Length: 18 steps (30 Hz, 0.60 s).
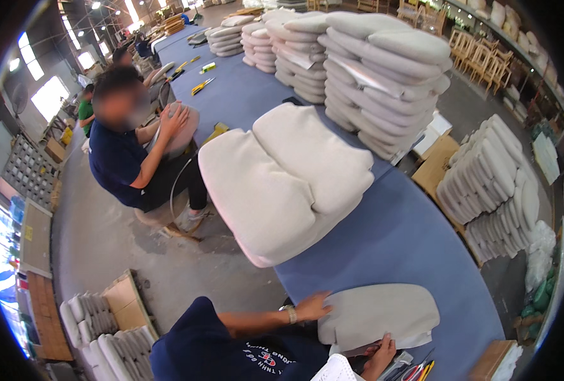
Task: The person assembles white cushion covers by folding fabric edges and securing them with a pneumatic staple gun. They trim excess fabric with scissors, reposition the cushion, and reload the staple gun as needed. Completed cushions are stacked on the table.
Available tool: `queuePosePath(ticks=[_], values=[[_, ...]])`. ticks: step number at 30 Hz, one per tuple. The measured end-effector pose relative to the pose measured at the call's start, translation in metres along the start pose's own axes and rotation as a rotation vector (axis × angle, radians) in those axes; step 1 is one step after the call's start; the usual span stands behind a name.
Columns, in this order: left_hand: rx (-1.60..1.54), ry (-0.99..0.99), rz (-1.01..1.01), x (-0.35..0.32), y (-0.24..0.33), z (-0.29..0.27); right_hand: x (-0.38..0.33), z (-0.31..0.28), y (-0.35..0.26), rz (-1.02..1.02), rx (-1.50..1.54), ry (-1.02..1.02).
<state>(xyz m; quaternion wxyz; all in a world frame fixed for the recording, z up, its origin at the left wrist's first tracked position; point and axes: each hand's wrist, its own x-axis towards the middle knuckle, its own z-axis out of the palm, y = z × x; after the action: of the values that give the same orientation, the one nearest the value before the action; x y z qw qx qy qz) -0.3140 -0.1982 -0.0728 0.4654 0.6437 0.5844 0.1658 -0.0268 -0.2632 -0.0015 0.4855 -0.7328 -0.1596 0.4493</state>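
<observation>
A flat grey fabric seat cushion [383, 311] lies on the blue-covered table just in front of me, with a paler layer showing along its near edge. My left hand [313, 307], with a watch on the wrist, reaches to the cushion's left edge with its fingers stretched out, slightly blurred. At the near edge my right hand [380, 357] has its fingers curled over the rim and grips it; part of that hand is hidden. Beside the right hand lie several hand tools [415, 369], some with coloured handles. A white patterned thing [338, 369] partly covers the lower edge.
A double stack of pale cushions [282, 184] stands ahead on the blue table [415, 222]. Taller cushion stacks [383, 82] rise behind it. A co-worker [120, 146] sits at left holding a cushion. More cushions [485, 184] are piled on the right and lower left [113, 330].
</observation>
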Motion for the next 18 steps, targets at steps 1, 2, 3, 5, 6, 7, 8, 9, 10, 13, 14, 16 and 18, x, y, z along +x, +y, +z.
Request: queuePosePath(ticks=[1, 2, 3, 5, 6, 7, 8, 9, 10, 13, 14, 16, 18], values=[[-0.003, 0.06, 0.162, 0.009, 0.038, -0.024, 0.0, -0.003, 0.001, 0.01, -0.012, -0.023], [-0.286, -0.027, 0.238, 0.013, 0.09, -0.06, 0.002, -0.005, 0.001, 0.018, -0.028, -0.055], [-0.518, -0.132, 0.358, 0.02, 0.137, -0.091, 0.001, -0.007, 0.002, 0.026, -0.04, -0.084], [-0.996, -0.365, 0.594, 0.007, 0.22, -0.145, -0.012, 0.006, -0.013, 0.027, -0.069, -0.118], [-1.031, -0.365, 0.844, 0.001, 0.248, -0.167, -0.017, 0.008, -0.016, 0.026, -0.091, -0.144], [-1.047, -0.375, 1.109, -0.001, 0.274, -0.187, -0.015, 0.005, -0.012, 0.01, -0.065, -0.178], [-1.063, -0.408, 1.216, -0.006, 0.3, -0.207, -0.014, 0.003, -0.011, 0.01, -0.074, -0.172], [-1.077, -0.439, 1.295, -0.008, 0.319, -0.217, -0.016, 0.003, -0.012, 0.02, -0.084, -0.174], [-1.067, -0.431, 1.353, -0.022, 0.337, -0.231, -0.019, 0.008, -0.013, 0.041, -0.108, -0.223], [-1.239, -0.49, 1.535, -0.025, 0.375, -0.221, -0.02, 0.01, -0.017, 0.048, -0.157, -0.22], [-1.389, -0.467, 1.607, -0.025, 0.387, -0.198, -0.021, 0.012, -0.018, 0.058, -0.173, -0.221], [-1.471, -0.409, 1.747, -0.018, 0.395, -0.183, -0.025, 0.012, -0.018, 0.077, -0.201, -0.233], [-1.394, -0.427, 1.795, -0.013, 0.395, -0.186, -0.028, 0.011, -0.02, 0.084, -0.228, -0.241]])
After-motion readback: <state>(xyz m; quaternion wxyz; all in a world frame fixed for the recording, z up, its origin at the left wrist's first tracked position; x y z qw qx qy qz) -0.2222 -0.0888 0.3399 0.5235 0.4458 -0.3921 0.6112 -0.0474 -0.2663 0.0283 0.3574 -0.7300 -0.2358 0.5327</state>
